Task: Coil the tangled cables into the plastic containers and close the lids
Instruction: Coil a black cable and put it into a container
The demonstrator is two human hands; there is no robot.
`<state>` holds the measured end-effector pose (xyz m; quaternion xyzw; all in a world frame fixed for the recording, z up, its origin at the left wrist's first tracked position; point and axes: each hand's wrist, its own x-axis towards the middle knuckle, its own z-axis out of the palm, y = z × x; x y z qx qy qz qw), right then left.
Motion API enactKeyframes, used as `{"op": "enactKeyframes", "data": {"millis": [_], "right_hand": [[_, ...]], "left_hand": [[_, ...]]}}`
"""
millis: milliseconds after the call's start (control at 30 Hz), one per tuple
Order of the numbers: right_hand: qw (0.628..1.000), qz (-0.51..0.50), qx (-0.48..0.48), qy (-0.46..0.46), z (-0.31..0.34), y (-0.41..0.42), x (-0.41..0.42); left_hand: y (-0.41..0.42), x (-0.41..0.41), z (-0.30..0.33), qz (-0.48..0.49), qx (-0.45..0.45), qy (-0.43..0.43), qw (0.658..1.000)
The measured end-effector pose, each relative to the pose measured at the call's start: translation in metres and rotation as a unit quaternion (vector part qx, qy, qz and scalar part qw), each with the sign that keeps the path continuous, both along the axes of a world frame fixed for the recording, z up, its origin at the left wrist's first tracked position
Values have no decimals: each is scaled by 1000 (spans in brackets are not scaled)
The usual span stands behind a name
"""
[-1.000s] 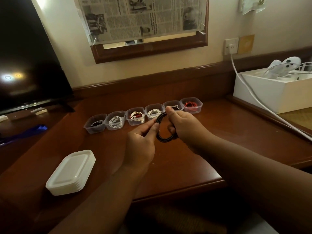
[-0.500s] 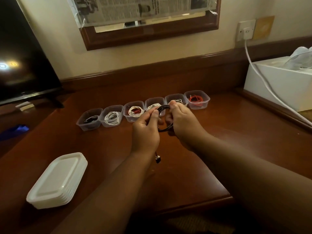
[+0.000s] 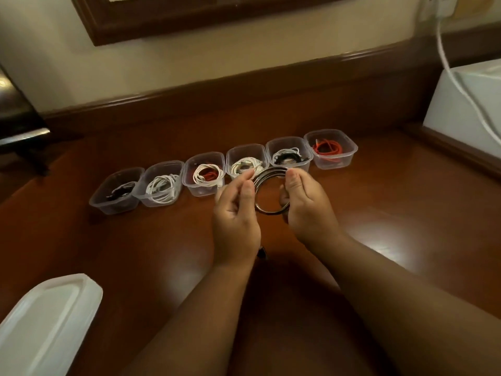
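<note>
- Dark wood table (image 3: 379,213) against a beige wall with wood trim; TV foot far left, white box (image 3: 461,104) and a white wall cable (image 3: 458,85) at right.
- Since a second ago the view has dropped and closed in; the black cable (image 3: 271,177) looks more fully wound, with only a short plug end (image 3: 261,252) hanging below the left wrist.
- Left hand (image 3: 235,221) and right hand (image 3: 306,210) pinch opposite sides of the coil, held above the table just in front of the containers.
- Six open containers (image 3: 333,164) sit in a row, each already holding a cable.
- Likely next: drop the coil in, then fit the lids.
- Lid stack (image 3: 43,321) sits near-left, untouched.
- Clear table surrounds the hands; the front edge is out of view.
</note>
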<state>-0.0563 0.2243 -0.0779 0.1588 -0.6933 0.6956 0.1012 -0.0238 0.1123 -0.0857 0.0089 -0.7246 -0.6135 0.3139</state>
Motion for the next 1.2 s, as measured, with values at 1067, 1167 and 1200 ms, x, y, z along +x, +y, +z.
{"op": "enactKeyframes", "data": {"millis": [1067,1167,1200], "right_hand": [[953,-79,250,150,-17,18,-22],[942,-89,275,170,-16,22,-24],[939,-90,283,173,-16,23,-26]], "left_hand": [[-10,3,2,-39,-78,-78,993],[-16,3,2,-2,-205,-77,976],[-17,3,3,-10,-204,-94,974]]}}
